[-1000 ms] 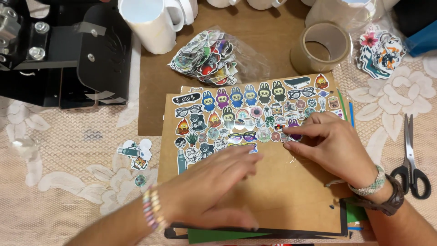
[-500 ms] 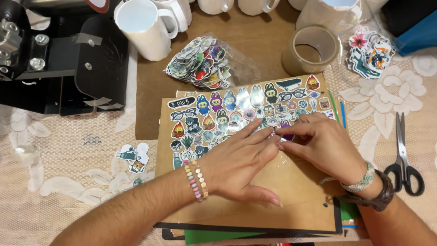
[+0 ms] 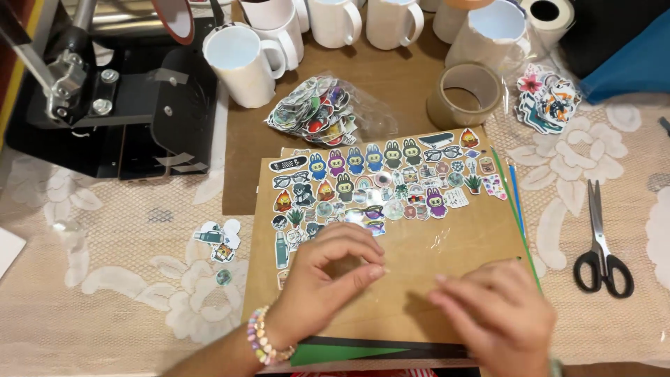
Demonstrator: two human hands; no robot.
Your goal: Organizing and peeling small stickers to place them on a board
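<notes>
Left hand [image 3: 328, 279] fingers curled, pinching nothing visible, right hand [image 3: 499, 314] fingers spread flat, both on the brown board [image 3: 447, 279] just below its sticker rows [image 3: 377, 185], apparently steadying it.

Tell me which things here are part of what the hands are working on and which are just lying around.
In use: left hand, right hand, brown board, stickers laid out on it.

Lying about: scissors, tape roll, white mugs, bag of stickers, black press.

clear sticker bag [image 3: 322, 112], colourful stickers [image 3: 370, 185] on board
</notes>
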